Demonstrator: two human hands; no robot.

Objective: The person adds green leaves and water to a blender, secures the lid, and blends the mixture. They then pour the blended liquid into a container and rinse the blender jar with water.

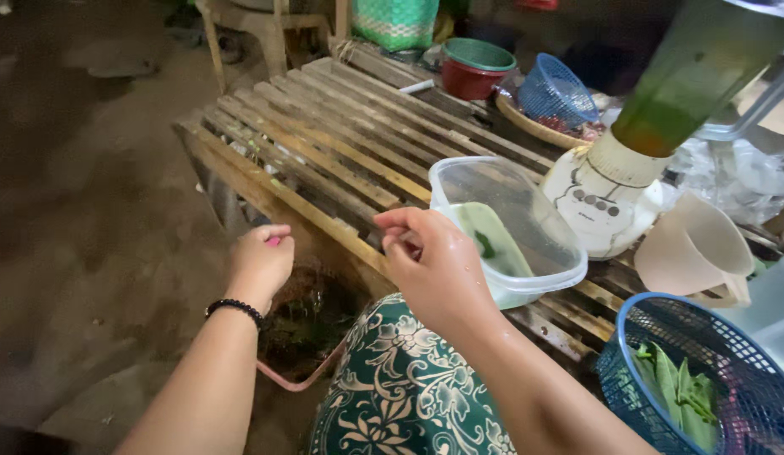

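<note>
Head view looks down on two bare hands at the near edge of a slatted wooden tabletop (341, 152). Left hand (259, 263), with a black bead bracelet (234, 308) at the wrist, is curled shut around something small and pink; only a sliver shows at its 12 o'clock, so its kind cannot be told. Below it, at 6 o'clock, lies a pink-rimmed basin (303, 333) of dark scraps, partly hidden by the hand and by a green patterned garment (400, 388).

Right hand (430, 268) is wet, its fingertips pinched loosely together; whether anything is in that grip cannot be made out. Just beside it at 2 o'clock stands a clear plastic tub (510, 227), its long axis running from 10 to 4 o'clock, with pale green liquid and a dark leaf scrap inside.

At 1 o'clock from the tub stands a blender (636, 168) with green liquid in its jar, the top cut off by the frame. A beige jug (700, 248) lies beside it. A blue basket (704, 379) of green leaves sits at 4 o'clock, cut off. Farther back are a smaller blue basket (556, 91) and a green-rimmed red bowl (476, 67).
</note>
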